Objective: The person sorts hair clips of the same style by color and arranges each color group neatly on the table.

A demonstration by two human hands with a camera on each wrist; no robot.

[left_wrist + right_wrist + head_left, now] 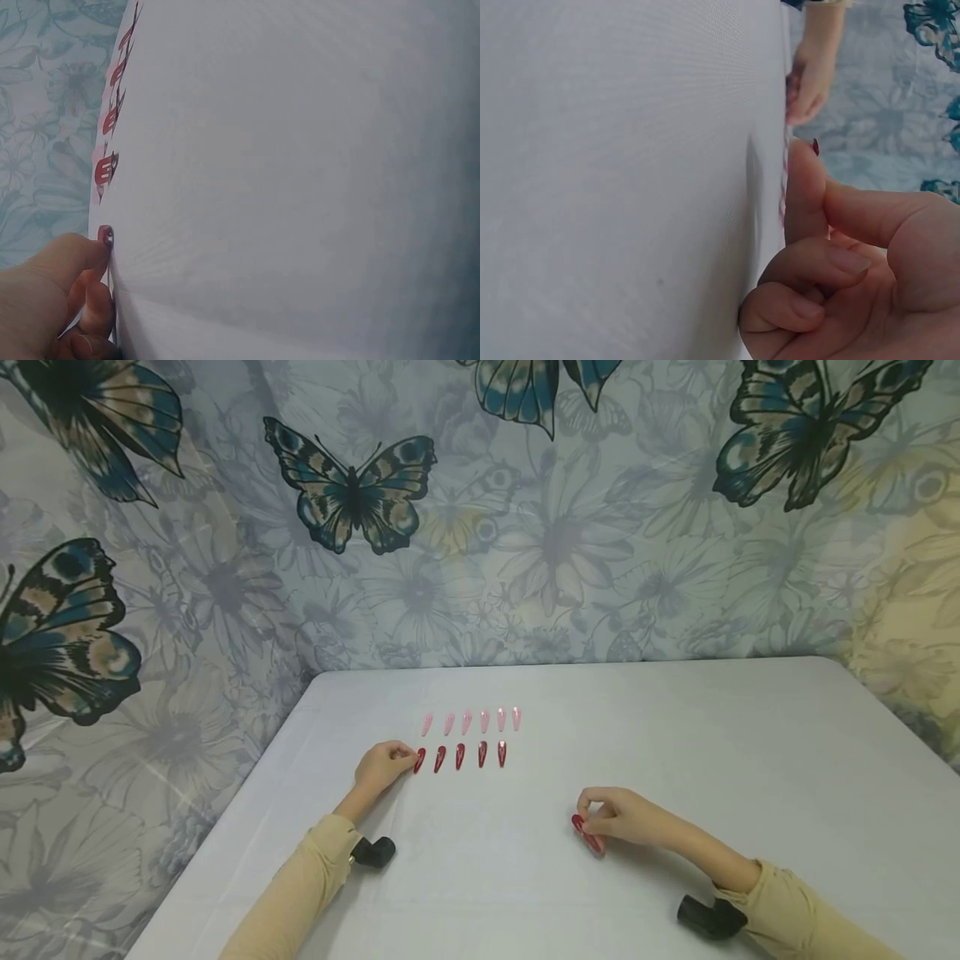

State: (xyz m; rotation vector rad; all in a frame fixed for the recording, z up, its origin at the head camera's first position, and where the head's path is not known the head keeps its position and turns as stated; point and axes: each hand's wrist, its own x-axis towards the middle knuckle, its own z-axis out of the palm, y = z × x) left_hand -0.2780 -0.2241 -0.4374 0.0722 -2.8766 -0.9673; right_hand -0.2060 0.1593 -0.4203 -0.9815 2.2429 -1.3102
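Note:
In the head view, several red snap hair clips (pixel 460 757) lie in a row, with a row of pink snap hair clips (pixel 483 721) behind them. My left hand (pixel 384 763) pinches the leftmost red hair clip (pixel 420 761) at the row's end; the left wrist view shows thumb and finger at that clip (pixel 106 235). Farther right and nearer, my right hand (pixel 626 817) holds another red hair clip (pixel 590 837), tilted, between thumb and forefinger. From the right wrist, fingers hide most of this clip, and only a red tip (pixel 815 147) shows.
A white cloth covers the table (pixel 750 760). Behind it and along the left hangs a butterfly-patterned curtain (pixel 570 543). Black wrist cameras (pixel 712 918) stick out beside both sleeves, low over the table.

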